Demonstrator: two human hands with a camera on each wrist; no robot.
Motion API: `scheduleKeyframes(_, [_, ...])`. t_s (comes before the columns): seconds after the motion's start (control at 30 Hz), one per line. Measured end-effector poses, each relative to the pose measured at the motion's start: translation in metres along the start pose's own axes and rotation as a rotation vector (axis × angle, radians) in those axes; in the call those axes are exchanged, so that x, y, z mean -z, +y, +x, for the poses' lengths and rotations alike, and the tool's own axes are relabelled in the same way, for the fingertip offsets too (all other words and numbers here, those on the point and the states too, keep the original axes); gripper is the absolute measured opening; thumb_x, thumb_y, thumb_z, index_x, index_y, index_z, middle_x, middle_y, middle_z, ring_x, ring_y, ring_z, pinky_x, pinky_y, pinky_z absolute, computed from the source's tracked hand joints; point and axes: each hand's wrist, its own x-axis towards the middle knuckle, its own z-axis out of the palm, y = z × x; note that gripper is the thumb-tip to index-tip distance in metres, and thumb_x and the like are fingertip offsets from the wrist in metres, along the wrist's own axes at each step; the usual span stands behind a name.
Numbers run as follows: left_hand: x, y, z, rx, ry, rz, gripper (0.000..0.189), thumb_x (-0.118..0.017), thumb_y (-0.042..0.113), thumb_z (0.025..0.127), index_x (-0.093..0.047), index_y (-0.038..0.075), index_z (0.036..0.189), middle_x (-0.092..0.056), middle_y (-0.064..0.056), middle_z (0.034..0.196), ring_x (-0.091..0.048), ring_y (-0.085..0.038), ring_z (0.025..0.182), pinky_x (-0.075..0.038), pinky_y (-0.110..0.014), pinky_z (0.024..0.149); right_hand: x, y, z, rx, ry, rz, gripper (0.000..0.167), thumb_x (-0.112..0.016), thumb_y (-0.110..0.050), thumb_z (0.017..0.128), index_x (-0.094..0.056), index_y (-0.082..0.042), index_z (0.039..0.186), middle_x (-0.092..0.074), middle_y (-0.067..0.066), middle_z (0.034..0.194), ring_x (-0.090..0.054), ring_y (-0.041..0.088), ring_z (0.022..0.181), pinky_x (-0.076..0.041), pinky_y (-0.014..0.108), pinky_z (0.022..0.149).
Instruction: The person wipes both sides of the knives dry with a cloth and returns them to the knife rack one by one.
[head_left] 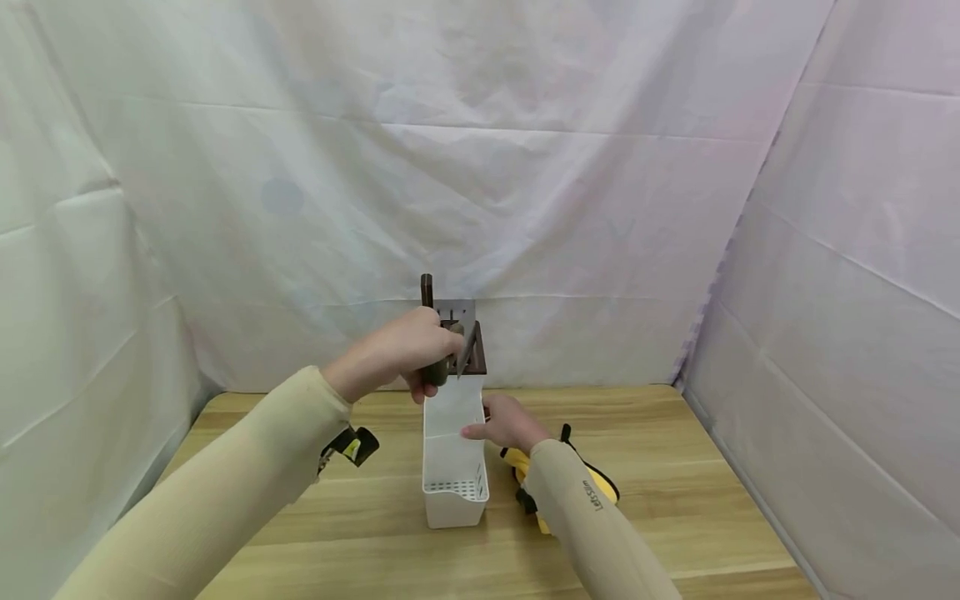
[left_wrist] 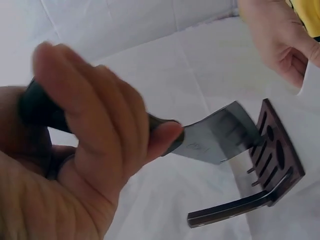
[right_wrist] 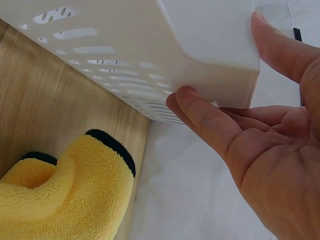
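Observation:
My left hand (head_left: 420, 342) grips the dark handle of a broad-bladed kitchen knife (left_wrist: 212, 135). The blade's far end overlaps the brown slotted top (left_wrist: 277, 150) of a white knife holder (head_left: 453, 512) in the left wrist view. Another dark-handled utensil (left_wrist: 225, 212) stands in that slotted top, its handle sticking up beside my left hand in the head view. On the holder's right side, my right hand (head_left: 510, 423) pinches the wall near its upper edge. The thumb lies on the white panel and the fingers sit against the perforated side (right_wrist: 110, 70).
A yellow cloth with black trim (right_wrist: 75, 190) lies on the wooden table (head_left: 337, 533), under and beside my right forearm. White sheeting (head_left: 480, 208) hangs close behind the holder and along both sides of the table.

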Motion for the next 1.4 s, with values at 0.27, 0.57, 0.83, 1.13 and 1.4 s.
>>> scheduleKeyframes(0.27, [-0.002, 0.010, -0.014, -0.085, 0.105, 0.437, 0.037, -0.056, 0.004, 0.088, -0.042, 0.016, 0.056, -0.043, 0.003, 0.047, -0.049, -0.011, 0.039, -0.045, -0.025, 0.044, -0.001, 0.001, -0.001, 0.013, -0.007, -0.003, 0.027, -0.081, -0.025, 0.092, -0.072, -0.011, 0.114, -0.073, 0.006, 0.109, -0.067, 0.021, 0.098, -0.057, 0.045, 0.087])
scheduleKeyframes(0.57, [-0.018, 0.003, -0.019, -0.337, 0.490, 0.642, 0.036, -0.055, -0.009, 0.082, -0.038, 0.014, 0.061, -0.028, 0.004, 0.057, -0.027, -0.011, 0.050, -0.026, -0.024, 0.043, -0.001, 0.002, -0.002, 0.006, -0.001, -0.028, 0.029, -0.080, -0.027, 0.092, -0.071, -0.011, 0.115, -0.072, 0.004, 0.108, -0.067, 0.020, 0.097, -0.057, 0.045, 0.087])
scheduleKeyframes(0.83, [-0.021, -0.006, -0.017, -0.516, 0.679, 0.723, 0.023, -0.067, -0.004, 0.084, -0.051, 0.005, 0.069, -0.043, -0.002, 0.057, -0.045, -0.017, 0.050, -0.040, -0.030, 0.043, -0.002, 0.002, -0.002, 0.000, 0.009, -0.021, 0.026, -0.080, -0.027, 0.093, -0.071, -0.012, 0.112, -0.072, 0.004, 0.106, -0.066, 0.020, 0.095, -0.057, 0.045, 0.086])
scheduleKeyframes(1.13, [-0.021, -0.019, -0.007, -0.715, 0.834, 0.794, 0.023, -0.083, 0.007, 0.084, -0.065, -0.005, 0.091, -0.060, -0.016, 0.081, -0.062, -0.027, 0.059, -0.057, -0.038, 0.053, -0.004, 0.004, -0.001, -0.007, 0.007, -0.004, 0.027, -0.080, -0.028, 0.093, -0.072, -0.012, 0.114, -0.073, 0.003, 0.107, -0.067, 0.020, 0.097, -0.057, 0.045, 0.086])
scheduleKeyframes(1.4, [-0.018, -0.027, 0.004, -0.912, 0.879, 0.678, 0.029, -0.084, -0.001, 0.080, -0.061, -0.007, 0.096, -0.060, -0.019, 0.086, -0.064, -0.030, 0.068, -0.059, -0.041, 0.059, -0.004, 0.007, -0.001, 0.010, 0.015, -0.005, 0.030, -0.080, -0.028, 0.093, -0.072, -0.012, 0.116, -0.073, 0.004, 0.110, -0.067, 0.021, 0.100, -0.057, 0.047, 0.089])
